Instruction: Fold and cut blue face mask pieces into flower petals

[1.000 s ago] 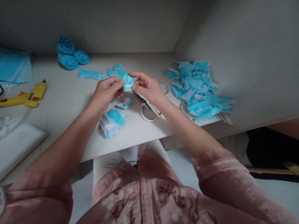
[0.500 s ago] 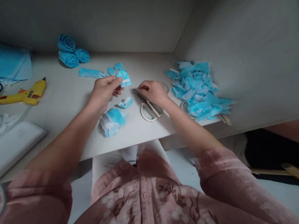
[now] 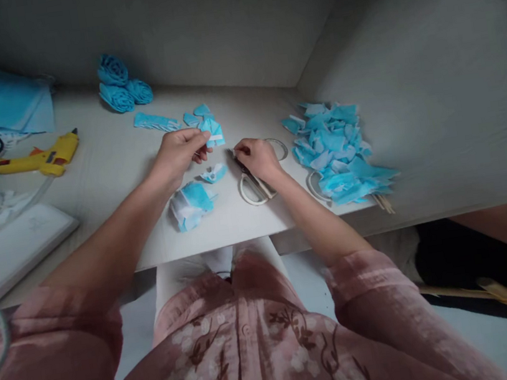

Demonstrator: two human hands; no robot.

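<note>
My left hand (image 3: 184,149) is closed, pinching a small folded piece of blue fabric (image 3: 214,134) with a white strip across it. Just to its right, my right hand (image 3: 256,157) is closed in a pinch over a pair of scissors (image 3: 253,189) lying on the table. Whatever its fingertips hold, if anything, is too small to make out. Below my left hand lie a crumpled blue-and-white bundle (image 3: 192,205) and a small curled scrap (image 3: 214,173). Small blue cut pieces (image 3: 201,110) and a pleated blue strip (image 3: 156,122) lie beyond it.
Blue rolled fabric roses (image 3: 117,98) stand at the back. At left are a yellow glue gun (image 3: 37,160), blue face masks (image 3: 0,103) and a white box (image 3: 21,248). Blue leafy pieces on sticks (image 3: 333,153) lie at right, with another scissor handle (image 3: 317,187) beside them. A person's arm (image 3: 499,231) shows lower right.
Both hands hold nearly the same places and grips. My right forearm has shifted slightly left, and more of the scissor handles beside it shows. The view has moved a little.
</note>
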